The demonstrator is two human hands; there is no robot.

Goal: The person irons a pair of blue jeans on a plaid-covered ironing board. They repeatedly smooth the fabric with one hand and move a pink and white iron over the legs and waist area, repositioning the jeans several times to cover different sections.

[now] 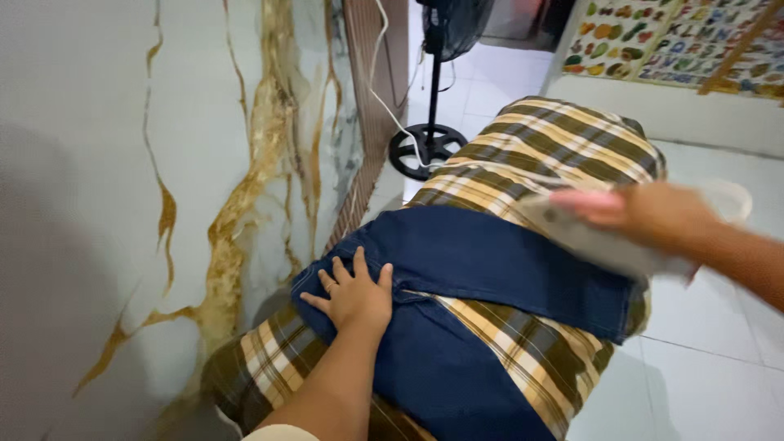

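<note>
A pair of dark blue jeans [490,261] lies folded across a board padded with a green, yellow and white plaid cloth [563,143]. My left hand [353,294] rests flat on the jeans near the waistband, fingers spread. My right hand [645,214] is blurred by motion and grips the handle of a white clothes iron [604,245], which hovers over or touches the right part of the jeans.
A marble-patterned wall with gold veins [163,188] runs close along the left. A black pedestal fan [433,139] with a white cord stands behind the board. White floor tiles [710,359] lie to the right, colourful picture charts [686,37] on the far wall.
</note>
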